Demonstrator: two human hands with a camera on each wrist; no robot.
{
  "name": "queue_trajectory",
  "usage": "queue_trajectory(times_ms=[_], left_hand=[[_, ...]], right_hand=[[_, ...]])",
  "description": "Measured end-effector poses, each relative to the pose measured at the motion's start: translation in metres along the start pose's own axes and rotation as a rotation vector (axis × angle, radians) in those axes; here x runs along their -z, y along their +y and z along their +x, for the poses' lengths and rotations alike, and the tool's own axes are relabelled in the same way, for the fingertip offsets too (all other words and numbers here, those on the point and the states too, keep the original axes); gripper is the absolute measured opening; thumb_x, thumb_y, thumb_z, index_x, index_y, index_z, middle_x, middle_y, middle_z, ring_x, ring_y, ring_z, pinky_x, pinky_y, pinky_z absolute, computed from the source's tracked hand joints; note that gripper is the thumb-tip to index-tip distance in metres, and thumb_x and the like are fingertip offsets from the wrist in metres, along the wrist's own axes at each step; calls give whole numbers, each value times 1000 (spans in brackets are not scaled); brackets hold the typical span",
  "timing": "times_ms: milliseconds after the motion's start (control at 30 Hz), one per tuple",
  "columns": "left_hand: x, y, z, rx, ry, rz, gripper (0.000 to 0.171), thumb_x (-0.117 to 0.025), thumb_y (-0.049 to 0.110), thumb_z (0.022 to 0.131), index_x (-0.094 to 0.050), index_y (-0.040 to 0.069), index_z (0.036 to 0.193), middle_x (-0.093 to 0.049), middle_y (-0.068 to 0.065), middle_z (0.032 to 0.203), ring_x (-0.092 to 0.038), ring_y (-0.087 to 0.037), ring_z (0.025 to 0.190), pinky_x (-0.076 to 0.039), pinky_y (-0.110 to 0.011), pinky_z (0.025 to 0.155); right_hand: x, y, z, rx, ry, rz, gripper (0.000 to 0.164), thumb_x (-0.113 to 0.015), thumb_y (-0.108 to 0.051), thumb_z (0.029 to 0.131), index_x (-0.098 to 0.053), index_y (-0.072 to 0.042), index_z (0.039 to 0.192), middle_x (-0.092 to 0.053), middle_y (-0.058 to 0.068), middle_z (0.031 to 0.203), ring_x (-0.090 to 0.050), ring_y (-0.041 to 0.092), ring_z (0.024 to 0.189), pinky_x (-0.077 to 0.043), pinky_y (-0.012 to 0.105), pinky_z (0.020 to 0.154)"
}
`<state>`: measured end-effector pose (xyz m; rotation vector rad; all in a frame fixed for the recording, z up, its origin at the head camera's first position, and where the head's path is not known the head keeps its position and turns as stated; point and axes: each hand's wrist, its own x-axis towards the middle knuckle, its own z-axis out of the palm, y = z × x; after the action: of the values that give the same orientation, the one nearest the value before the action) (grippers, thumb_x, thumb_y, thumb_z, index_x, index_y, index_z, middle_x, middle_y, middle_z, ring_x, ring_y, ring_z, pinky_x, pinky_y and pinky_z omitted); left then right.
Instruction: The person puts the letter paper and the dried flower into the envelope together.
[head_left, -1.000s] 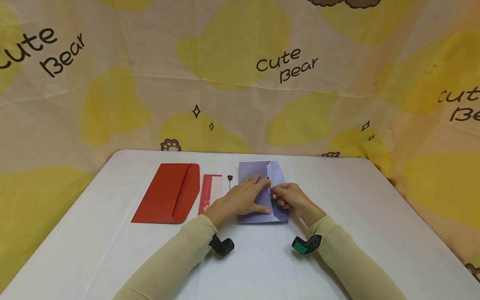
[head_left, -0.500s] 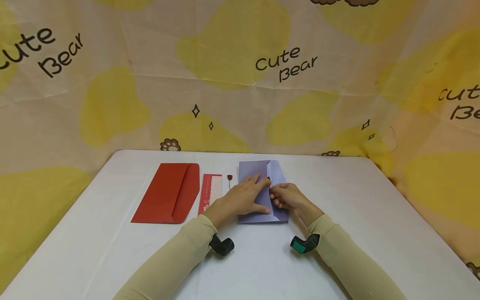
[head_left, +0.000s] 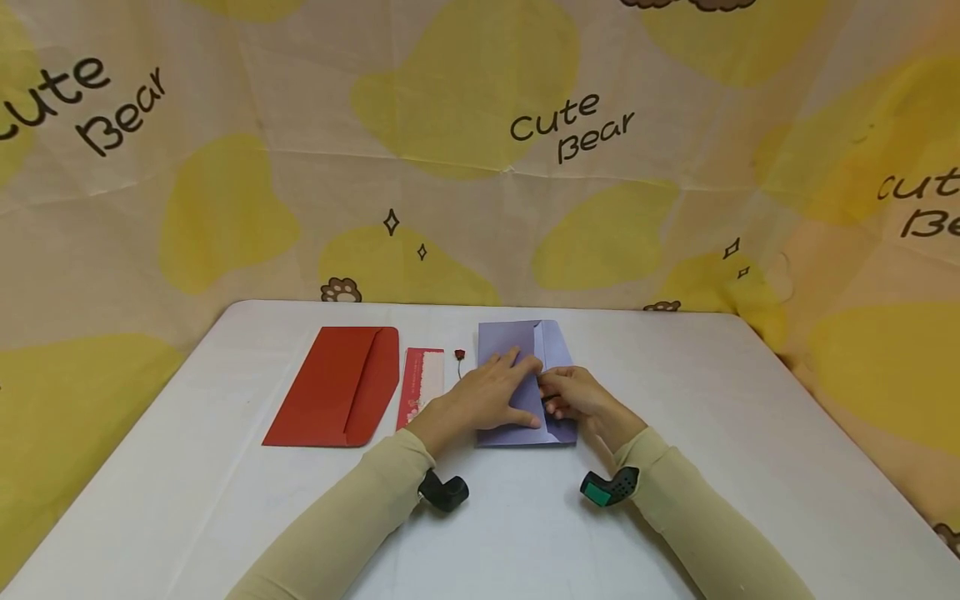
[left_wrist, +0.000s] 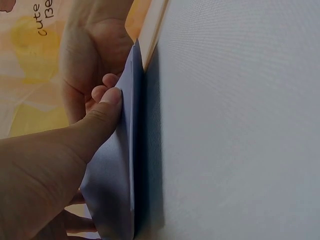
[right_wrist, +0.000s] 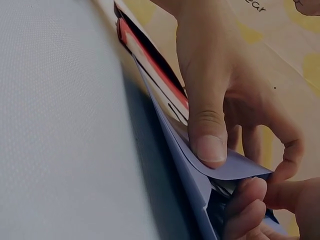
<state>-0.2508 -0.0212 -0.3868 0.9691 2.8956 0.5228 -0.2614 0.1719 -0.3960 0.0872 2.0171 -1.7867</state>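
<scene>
A purple envelope (head_left: 504, 342) lies on the table with its flap opened to the right. My left hand (head_left: 487, 393) rests on its front with spread fingers. In the right wrist view the left thumb (right_wrist: 209, 150) presses near the pocket's lip, which bows upward. At the opening, my right hand (head_left: 588, 396) has thumb and fingertips (right_wrist: 252, 189) together, apparently pinching a dried rose. Its thin dark stem (right_wrist: 221, 188) shows just inside the pocket; the rest is hidden.
Left of the envelope lie another small dried rose (head_left: 460, 356), a pink and white card (head_left: 422, 383) partly behind the left wrist, and a red envelope (head_left: 322, 387) with its flap opened. A patterned cloth (head_left: 465, 150) hangs behind the white table (head_left: 510, 533).
The dark red spot beside the left index finger, seen earlier at the pocket's edge, is no longer visible. My right fingers have shifted slightly left and in toward the opening. The left hand stays put.
</scene>
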Motion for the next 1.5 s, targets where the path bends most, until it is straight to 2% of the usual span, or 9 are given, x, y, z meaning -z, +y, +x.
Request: queue_trajectory(times_ms=[100,233,467,933,1233,1500], left_hand=[[0,0,1,9,-5,2,76,-75,59,84,-40,28,145,-37,-21,160,-40,-45,146,-43,-56,114],[0,0,1,18,-11,-2,76,-75,59,84,-40,29,145,-35,-21,161,-39,-46,146,-43,-57,113],[1,0,0,15,-3,-21,73,-76,58,83,-43,28,141,-38,-21,159,-43,-46,143,-44,-55,113],[-1,-2,-1,25,-12,-61,72,-77,56,84,-43,28,141,-35,-20,161,-41,-52,142,-40,-57,115],[-1,-2,-1,2,-8,-61,71,-76,54,85,-43,28,142,-35,-19,161,-41,-48,143,-40,-54,116],[-1,-2,-1,11,-14,-63,71,-76,54,85,-43,29,143,-34,-18,162,-39,-48,145,-41,-55,115]], right_hand=[[3,-1,0,-1,-10,-15,14,-54,-20,103,-62,-8,99,-64,-9,71,-54,0,53,-45,14,51],[9,-4,-1,18,-6,-43,25,-54,-22,102,-62,-1,113,-65,-10,74,-54,0,55,-46,15,53],[22,-10,-4,59,17,-50,41,-52,-23,103,-55,9,129,-62,-11,73,-52,0,54,-42,15,51],[30,-17,-7,54,73,-72,43,-56,-27,102,-55,6,129,-61,-11,75,-52,0,56,-41,15,53],[35,-19,-9,57,60,-68,42,-56,-28,102,-56,4,129,-62,-10,78,-52,1,57,-43,14,54],[36,-20,-10,62,52,-69,40,-55,-28,103,-57,4,127,-63,-9,79,-52,2,58,-44,15,54]])
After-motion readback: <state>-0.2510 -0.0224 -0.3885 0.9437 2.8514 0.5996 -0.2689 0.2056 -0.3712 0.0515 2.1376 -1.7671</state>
